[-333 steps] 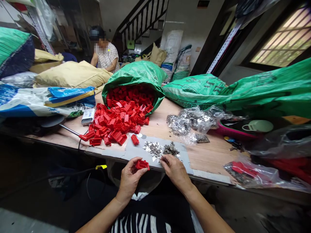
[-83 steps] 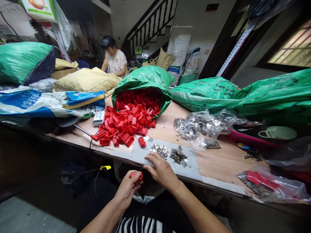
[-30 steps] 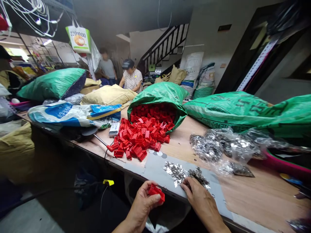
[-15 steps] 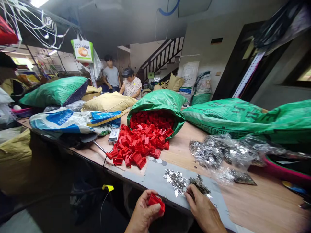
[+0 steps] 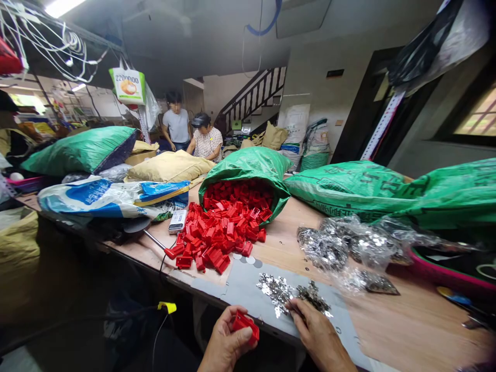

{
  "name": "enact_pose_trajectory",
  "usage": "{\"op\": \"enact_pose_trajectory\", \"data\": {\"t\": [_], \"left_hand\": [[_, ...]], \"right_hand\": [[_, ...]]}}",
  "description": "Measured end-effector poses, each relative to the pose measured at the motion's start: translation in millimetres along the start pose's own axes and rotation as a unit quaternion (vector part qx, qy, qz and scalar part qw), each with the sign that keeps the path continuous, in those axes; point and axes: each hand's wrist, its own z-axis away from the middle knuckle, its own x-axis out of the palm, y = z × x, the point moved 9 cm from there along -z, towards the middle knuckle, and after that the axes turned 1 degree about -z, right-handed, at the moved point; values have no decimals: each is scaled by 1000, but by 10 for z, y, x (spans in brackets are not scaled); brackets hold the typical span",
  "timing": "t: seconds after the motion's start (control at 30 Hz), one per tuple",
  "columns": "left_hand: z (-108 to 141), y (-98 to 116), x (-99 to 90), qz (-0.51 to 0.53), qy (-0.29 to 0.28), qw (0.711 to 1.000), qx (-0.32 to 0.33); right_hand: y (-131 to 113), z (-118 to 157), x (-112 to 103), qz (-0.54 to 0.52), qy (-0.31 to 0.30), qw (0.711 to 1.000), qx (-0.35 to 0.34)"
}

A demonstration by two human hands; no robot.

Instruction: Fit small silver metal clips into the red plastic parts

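Note:
My left hand (image 5: 228, 338) is wrapped around a red plastic case (image 5: 245, 328), hollow and open on one side, just off the table's front edge. In my right hand (image 5: 320, 330) is a thin dark tool (image 5: 293, 308), pinched between thumb and fingers; its exact kind is not clear. The tool's end reaches the near edge of a pile of small shiny metal pieces (image 5: 275, 290). Right beside it lies a second, darker pile of metal pieces (image 5: 313, 295). Both piles rest on a grey mat (image 5: 242, 284).
Many red cases (image 5: 219, 232) spill from a green sack (image 5: 248, 160) onto the table. Plastic bags of metal pieces (image 5: 325, 245) lie to the right, near a pink-rimmed tray (image 5: 430, 271). A grey-white device (image 5: 177, 221) sits left. Two people (image 5: 207, 139) are at the back.
My right hand has shifted slightly left, bringing the thin tool to the shiny pile. The left hand still holds the red case. The whole view has turned a little to the right.

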Motion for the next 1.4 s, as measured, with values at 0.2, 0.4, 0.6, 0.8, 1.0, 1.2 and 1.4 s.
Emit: {"op": "enact_pose_trajectory", "data": {"t": [0.2, 0.4, 0.6, 0.8, 1.0, 1.2, 1.4], "left_hand": [[27, 5, 36, 14, -3, 1000, -14], [68, 83, 120, 35, -21, 999, -17], [71, 127, 215, 37, -47, 998, -19], [58, 194, 292, 46, -48, 998, -13], [89, 384, 429, 37, -70, 996, 32], [120, 466, 490, -2, -78, 996, 48], [158, 470, 542, -36, -87, 994, 52]], "right_hand": [[19, -7, -7, -2, -10, 1000, -4], [-75, -13, -138, 5, 32, 999, -18], [-23, -6, -206, -23, 76, 997, -15], [-38, -37, -236, -67, 82, 994, -13], [-336, 4, -185, -171, 25, 985, 25], [-819, 98, -197, -207, 8, 978, -29], [-1123, 180, -224, -166, 17, 976, -141]]}}
